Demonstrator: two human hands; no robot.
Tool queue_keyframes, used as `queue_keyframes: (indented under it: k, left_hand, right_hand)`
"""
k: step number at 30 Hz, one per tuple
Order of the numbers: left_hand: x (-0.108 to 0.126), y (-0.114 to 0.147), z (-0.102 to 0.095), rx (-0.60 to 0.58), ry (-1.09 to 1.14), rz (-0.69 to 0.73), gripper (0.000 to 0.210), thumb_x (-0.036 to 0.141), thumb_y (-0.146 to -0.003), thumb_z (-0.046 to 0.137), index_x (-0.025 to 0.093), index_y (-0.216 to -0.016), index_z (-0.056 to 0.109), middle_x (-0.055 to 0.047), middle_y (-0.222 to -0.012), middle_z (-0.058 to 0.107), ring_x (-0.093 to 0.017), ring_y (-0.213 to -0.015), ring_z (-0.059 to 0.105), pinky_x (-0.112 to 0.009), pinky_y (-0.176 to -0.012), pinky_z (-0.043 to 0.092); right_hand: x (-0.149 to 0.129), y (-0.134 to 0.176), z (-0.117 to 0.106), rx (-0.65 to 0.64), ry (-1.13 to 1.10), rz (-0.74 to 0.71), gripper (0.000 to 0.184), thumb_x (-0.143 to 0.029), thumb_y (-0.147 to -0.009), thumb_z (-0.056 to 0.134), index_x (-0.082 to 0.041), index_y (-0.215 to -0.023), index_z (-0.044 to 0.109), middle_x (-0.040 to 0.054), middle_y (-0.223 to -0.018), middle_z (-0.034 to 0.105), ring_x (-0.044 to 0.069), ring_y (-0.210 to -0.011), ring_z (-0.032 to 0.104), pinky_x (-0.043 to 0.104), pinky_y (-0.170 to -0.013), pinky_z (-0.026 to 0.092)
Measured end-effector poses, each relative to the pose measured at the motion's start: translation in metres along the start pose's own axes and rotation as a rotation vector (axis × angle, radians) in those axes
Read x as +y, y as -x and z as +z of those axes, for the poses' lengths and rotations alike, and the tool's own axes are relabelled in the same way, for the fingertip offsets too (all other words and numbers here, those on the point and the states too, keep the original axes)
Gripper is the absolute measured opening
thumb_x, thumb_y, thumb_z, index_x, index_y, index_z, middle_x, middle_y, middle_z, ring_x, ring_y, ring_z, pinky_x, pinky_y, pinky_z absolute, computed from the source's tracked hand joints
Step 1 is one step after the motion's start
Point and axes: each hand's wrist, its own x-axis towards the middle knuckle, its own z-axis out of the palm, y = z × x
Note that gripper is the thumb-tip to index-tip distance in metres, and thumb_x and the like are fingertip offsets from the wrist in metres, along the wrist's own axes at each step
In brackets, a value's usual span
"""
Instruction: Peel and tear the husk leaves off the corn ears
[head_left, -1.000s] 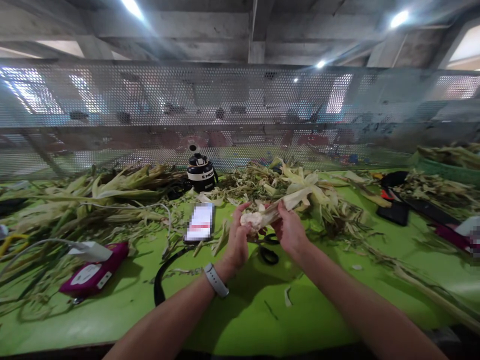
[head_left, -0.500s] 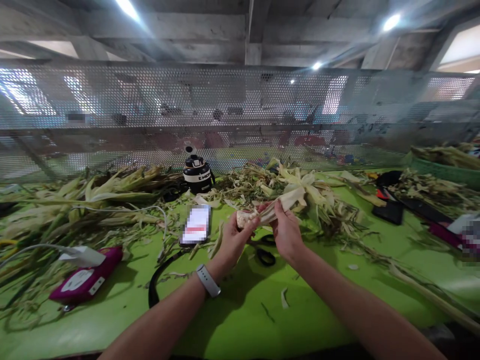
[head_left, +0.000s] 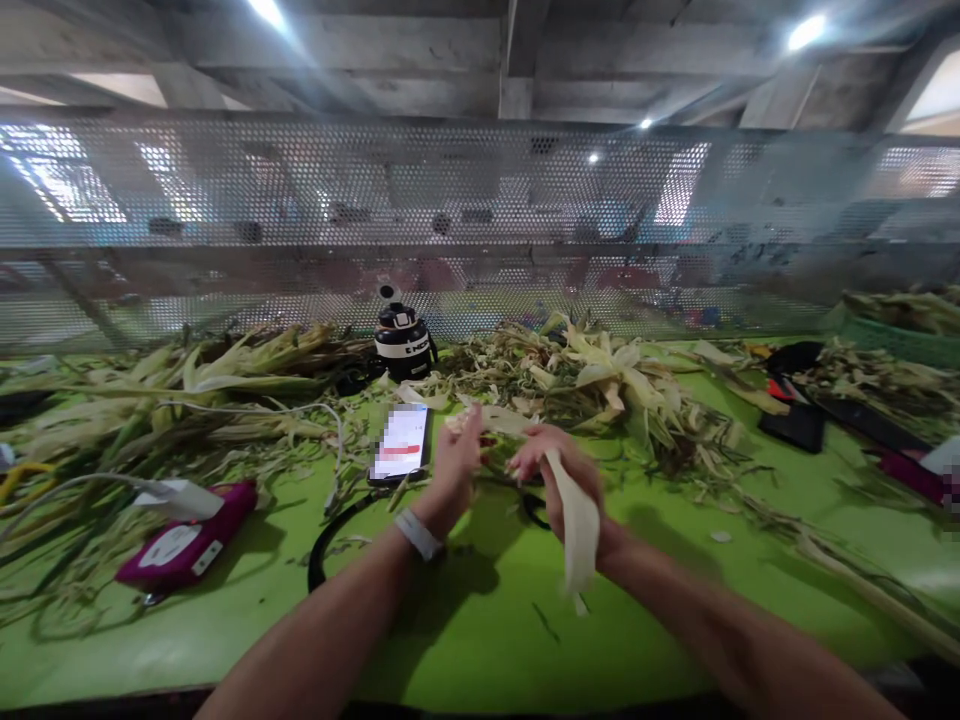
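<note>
Over the green table, my left hand (head_left: 453,468) is closed around a pale bundle of corn husk (head_left: 454,425), mostly hidden by the fingers. Another pale husk piece (head_left: 504,419) stretches from it toward my right hand (head_left: 574,470). That hand is closed too, and a long, flat corn husk strip (head_left: 580,530) hangs from it toward my forearm, its lower end blurred. Below and between my hands, black-handled scissors (head_left: 534,510) lie on the table, partly covered by the right hand. A lit phone (head_left: 402,445) lies left of my left hand.
Behind my hands lies a heap of husks (head_left: 540,365), with a black-and-white bottle (head_left: 405,345) beside it. More husks (head_left: 225,370) cover the left, near a magenta box (head_left: 187,540) with a white cable. A perforated screen (head_left: 480,190) stands behind; a green basket (head_left: 885,335) is far right.
The husk strip that pointed up and right from my hands now hangs downward over the right hand. My hands have moved apart slightly, and the right hand has turned. The view has shifted slightly.
</note>
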Motion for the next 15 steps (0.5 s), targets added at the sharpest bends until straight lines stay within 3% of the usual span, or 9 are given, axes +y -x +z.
queue_keyframes:
  k: [1,3,5,6,9,11,15]
  left_hand:
    - [0.003,-0.005,-0.002,0.042,0.003,0.017,0.035,0.044,-0.068,0.071,0.017,-0.065,0.048,0.008,-0.047,0.046,-0.004,-0.038,0.038,-0.017,-0.039,0.027]
    - [0.009,-0.01,-0.004,0.017,0.105,0.035,0.032,0.04,-0.067,0.07,0.018,-0.064,0.048,0.008,-0.047,0.046,-0.005,-0.04,0.042,-0.017,-0.04,0.03]
    - [0.012,-0.011,-0.003,-0.059,0.188,0.041,0.024,0.033,-0.065,0.07,0.018,-0.076,0.055,0.004,-0.065,0.059,-0.009,-0.056,0.056,-0.018,-0.048,0.039]
    - [0.012,-0.009,-0.002,-0.08,0.191,0.051,0.024,0.029,-0.062,0.071,0.018,-0.078,0.056,0.004,-0.069,0.06,-0.009,-0.059,0.057,-0.018,-0.049,0.04]
    - [0.008,-0.003,-0.001,-0.09,0.106,0.129,0.029,0.019,-0.057,0.072,0.019,-0.082,0.058,0.004,-0.069,0.06,-0.009,-0.059,0.055,-0.017,-0.05,0.039]
    - [0.006,0.001,-0.001,-0.071,0.093,0.181,0.031,0.016,-0.057,0.07,0.019,-0.085,0.058,0.005,-0.07,0.06,-0.008,-0.06,0.054,-0.017,-0.052,0.041]
    - [0.012,0.004,0.0,-0.054,0.249,0.111,0.027,0.019,-0.058,0.067,0.02,-0.083,0.057,0.005,-0.076,0.061,-0.009,-0.065,0.058,-0.019,-0.055,0.046]
  right_hand:
    - [-0.005,0.002,-0.001,-0.039,-0.012,-0.007,0.022,-0.046,-0.077,0.062,-0.027,-0.066,0.066,0.003,-0.068,0.064,0.022,-0.072,0.059,0.043,-0.091,0.042]
    - [-0.013,0.003,-0.001,0.011,-0.08,0.01,0.027,-0.051,-0.078,0.059,-0.027,-0.069,0.065,0.0036,-0.069,0.065,0.023,-0.075,0.06,0.044,-0.089,0.044]
    - [-0.017,-0.004,-0.002,0.035,-0.141,0.136,0.029,-0.053,-0.077,0.06,-0.025,-0.072,0.065,0.0033,-0.071,0.064,0.02,-0.07,0.059,0.036,-0.076,0.05]
    - [-0.016,-0.01,-0.003,0.093,-0.203,0.223,0.031,-0.054,-0.076,0.061,-0.024,-0.069,0.063,0.0008,-0.063,0.06,0.017,-0.06,0.057,0.032,-0.065,0.05]
    - [-0.01,-0.03,-0.009,0.325,-0.451,0.463,0.031,-0.05,-0.071,0.068,-0.022,-0.066,0.056,-0.0053,-0.051,0.05,0.01,-0.046,0.047,0.024,-0.049,0.045]
    - [-0.005,-0.041,-0.016,0.406,-0.572,0.579,0.031,-0.045,-0.068,0.072,-0.022,-0.063,0.051,-0.0081,-0.047,0.045,0.007,-0.04,0.039,0.021,-0.043,0.041]
    - [-0.001,-0.046,-0.025,0.394,-0.68,0.626,0.031,-0.031,-0.061,0.077,-0.02,-0.06,0.048,-0.0125,-0.039,0.035,0.003,-0.033,0.027,0.015,-0.032,0.028]
